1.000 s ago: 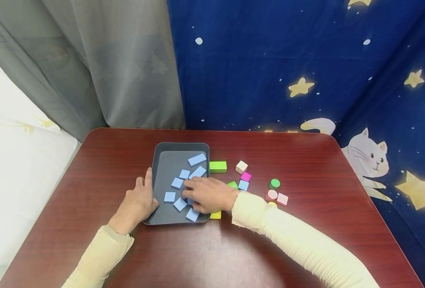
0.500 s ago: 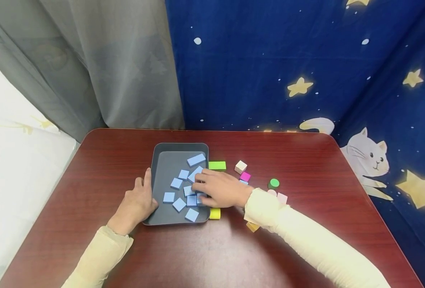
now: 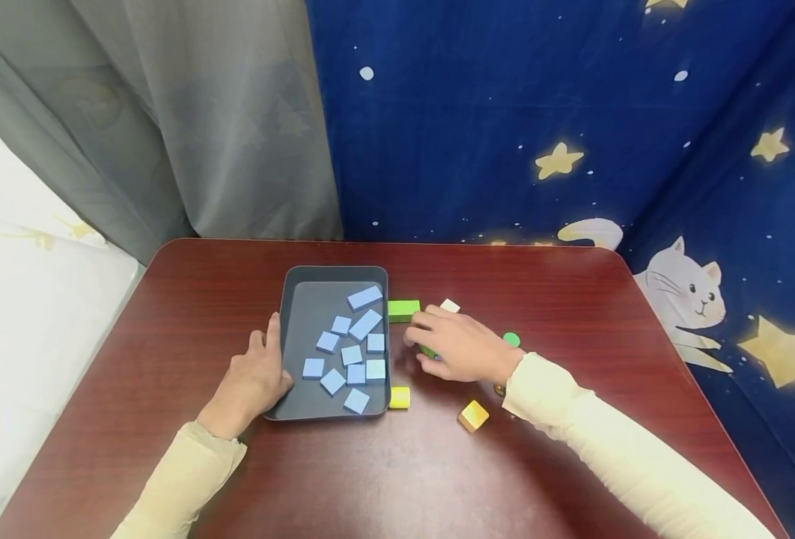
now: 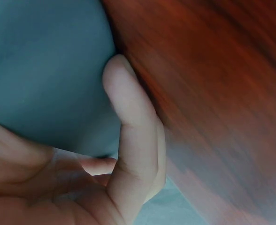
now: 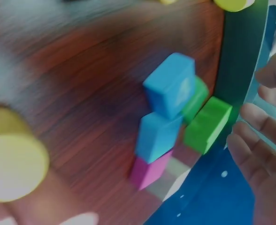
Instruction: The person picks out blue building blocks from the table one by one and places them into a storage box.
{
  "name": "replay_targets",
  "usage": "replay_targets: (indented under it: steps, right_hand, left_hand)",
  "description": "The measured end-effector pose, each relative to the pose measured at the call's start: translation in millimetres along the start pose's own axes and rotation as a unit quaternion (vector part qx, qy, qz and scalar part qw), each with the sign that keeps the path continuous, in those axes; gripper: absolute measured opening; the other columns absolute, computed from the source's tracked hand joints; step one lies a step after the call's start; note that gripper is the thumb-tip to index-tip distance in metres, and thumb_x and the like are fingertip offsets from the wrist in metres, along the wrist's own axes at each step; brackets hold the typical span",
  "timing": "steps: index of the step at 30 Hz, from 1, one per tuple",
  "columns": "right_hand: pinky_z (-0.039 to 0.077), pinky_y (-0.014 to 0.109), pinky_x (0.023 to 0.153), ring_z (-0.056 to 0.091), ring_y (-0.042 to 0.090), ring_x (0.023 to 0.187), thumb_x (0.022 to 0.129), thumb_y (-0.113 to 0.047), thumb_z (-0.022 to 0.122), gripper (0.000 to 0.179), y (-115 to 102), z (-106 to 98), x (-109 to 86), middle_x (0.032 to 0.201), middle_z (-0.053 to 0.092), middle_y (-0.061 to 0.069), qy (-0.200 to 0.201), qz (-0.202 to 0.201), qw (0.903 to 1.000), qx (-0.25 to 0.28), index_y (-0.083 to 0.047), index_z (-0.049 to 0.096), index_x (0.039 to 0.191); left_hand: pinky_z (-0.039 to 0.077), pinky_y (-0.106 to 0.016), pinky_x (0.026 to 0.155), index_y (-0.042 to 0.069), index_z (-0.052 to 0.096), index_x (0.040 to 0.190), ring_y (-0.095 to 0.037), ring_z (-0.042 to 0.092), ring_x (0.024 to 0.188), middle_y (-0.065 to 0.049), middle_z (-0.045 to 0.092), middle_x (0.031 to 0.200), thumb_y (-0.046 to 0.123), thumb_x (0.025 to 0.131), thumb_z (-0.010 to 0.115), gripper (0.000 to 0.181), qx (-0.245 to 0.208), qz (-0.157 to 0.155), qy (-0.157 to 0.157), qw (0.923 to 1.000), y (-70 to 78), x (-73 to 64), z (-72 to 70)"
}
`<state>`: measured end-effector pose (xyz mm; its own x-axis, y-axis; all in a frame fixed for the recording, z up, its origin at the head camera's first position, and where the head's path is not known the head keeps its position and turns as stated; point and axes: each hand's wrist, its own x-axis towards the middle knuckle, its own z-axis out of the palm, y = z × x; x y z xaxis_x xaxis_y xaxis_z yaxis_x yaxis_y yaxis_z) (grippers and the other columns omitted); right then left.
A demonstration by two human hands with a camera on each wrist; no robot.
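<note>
My left hand (image 3: 251, 374) rests against the left wall of a dark grey tray (image 3: 303, 307), its index finger straight along the side; in the left wrist view a finger (image 4: 133, 108) touches the tray's outer wall. Several light-blue blocks lie in the tray, among them a long block (image 3: 365, 326) and a square block (image 3: 313, 368). My right hand (image 3: 468, 346) is over the loose blocks right of the tray, holding nothing, fingers loosely bent. Near it in the right wrist view are two blue blocks (image 5: 171, 84), a green block (image 5: 207, 125) and a magenta block (image 5: 149, 169).
Outside the tray's right wall stand a long green block (image 3: 404, 310) and a yellow cylinder (image 3: 400, 397). An orange-yellow block (image 3: 473, 415) lies nearer the front. A white block (image 3: 449, 305) and a green cylinder (image 3: 511, 340) show beyond my right hand. Curtains hang behind the table (image 3: 236, 269).
My right hand has moved right, out of the tray and over the loose blocks, uncovering the light-blue blocks at the tray's right side. My left hand stays against the tray.
</note>
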<state>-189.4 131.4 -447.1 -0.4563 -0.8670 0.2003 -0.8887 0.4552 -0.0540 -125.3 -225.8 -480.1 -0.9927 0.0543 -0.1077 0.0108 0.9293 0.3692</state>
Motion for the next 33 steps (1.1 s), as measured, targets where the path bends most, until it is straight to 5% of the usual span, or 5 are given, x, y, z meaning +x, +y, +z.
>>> replay_targets:
  steps: [9,16,23,33]
  right_hand:
    - [0.058,0.038,0.085,0.058,0.021,0.098,0.094,-0.024,0.081,0.026,13.7,2.1,-24.6,0.11,0.061,0.004,-0.051,0.041,0.9978,0.012,-0.014,0.07,0.115]
    - [0.058,0.048,0.103,0.064,0.036,0.132,0.094,-0.017,0.081,0.026,20.5,2.6,-35.3,0.143,0.065,0.018,-0.082,0.075,0.9937,0.007,-0.011,0.07,0.118]
    - [0.059,0.044,0.095,0.064,0.03,0.116,0.091,-0.01,0.082,0.027,26.6,6.4,-38.5,0.142,0.063,0.018,-0.073,0.061,0.9954,-0.012,-0.01,0.069,0.114]
    - [0.06,0.044,0.095,0.062,0.028,0.115,0.089,-0.006,0.084,0.034,26.7,9.3,-33.3,0.133,0.066,0.009,-0.081,0.065,0.9943,-0.025,-0.01,0.075,0.121]
  left_hand:
    - [0.054,-0.048,0.056,-0.009,0.01,0.17,-0.034,0.054,0.057,-0.042,0.045,0.135,0.003,0.089,0.064,0.098,0.002,0.002,0.002,1.0,0.2,-0.1,0.3]
    - [0.054,-0.048,0.056,-0.009,0.01,0.17,-0.035,0.054,0.057,-0.042,0.044,0.137,0.003,0.089,0.063,0.098,0.002,-0.004,-0.001,1.0,0.8,0.4,-0.8]
    - [0.054,-0.052,0.058,-0.009,0.01,0.17,-0.037,0.054,0.058,-0.041,0.045,0.133,0.003,0.086,0.064,0.1,-0.001,0.008,0.01,0.9999,-1.3,-0.8,-0.1]
    - [0.053,-0.051,0.058,-0.005,0.009,0.172,-0.038,0.054,0.058,-0.039,0.046,0.129,0.004,0.084,0.063,0.104,-0.004,0.008,0.014,0.9999,-11.7,5.6,7.1]
